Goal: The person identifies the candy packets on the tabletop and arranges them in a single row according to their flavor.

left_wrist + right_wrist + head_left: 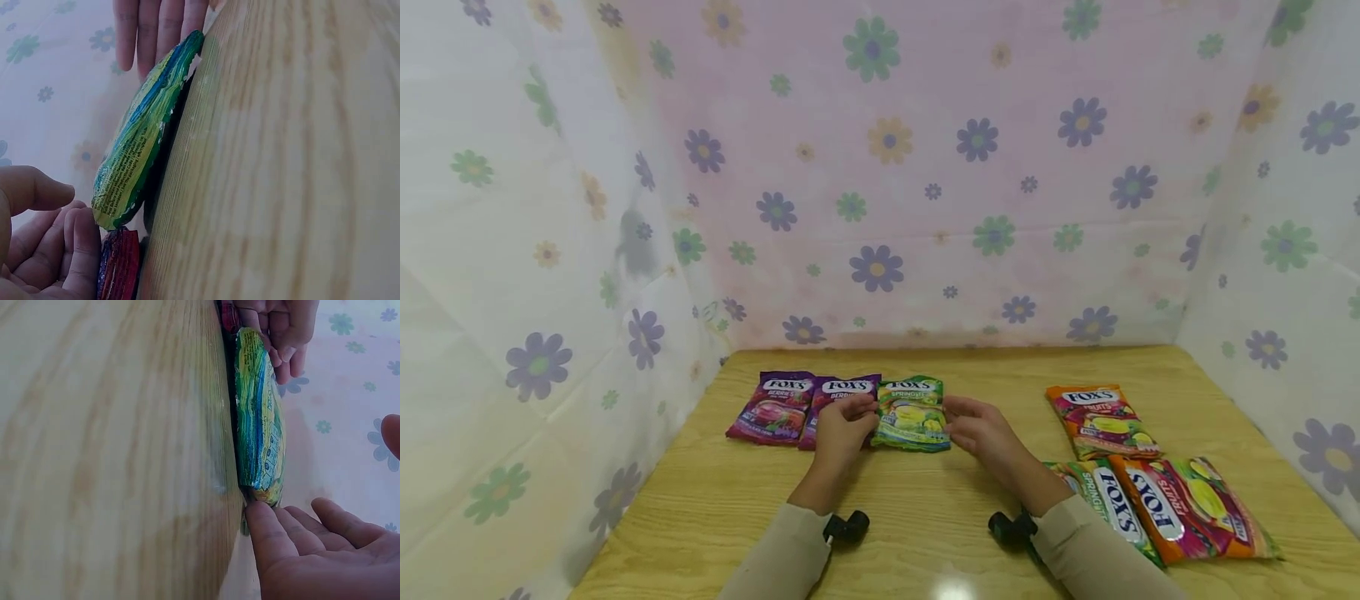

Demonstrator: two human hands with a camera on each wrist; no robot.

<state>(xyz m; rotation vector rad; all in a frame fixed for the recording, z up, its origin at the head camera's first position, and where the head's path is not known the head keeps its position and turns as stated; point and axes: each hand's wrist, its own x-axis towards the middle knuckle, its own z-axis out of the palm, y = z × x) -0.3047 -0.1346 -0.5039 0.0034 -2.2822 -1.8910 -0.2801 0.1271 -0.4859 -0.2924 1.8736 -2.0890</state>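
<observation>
Placing of the green bag (912, 414) on the table (925, 517), immediately right of the purple bag (847, 387) and between the hands. The left hand (844, 425), fingers loosely bent and thumb apart, rests at the bag's left edge, gripping nothing; the right hand (985, 429), fingers extended, touches the right edge with its fingertips, likewise without grasp. Excess pressure from the right could buckle the green bag or drive its edge over the purple one; uneven pressure could skew it. The logo end points away from the person; the long axis appears to run near-to-far.
</observation>
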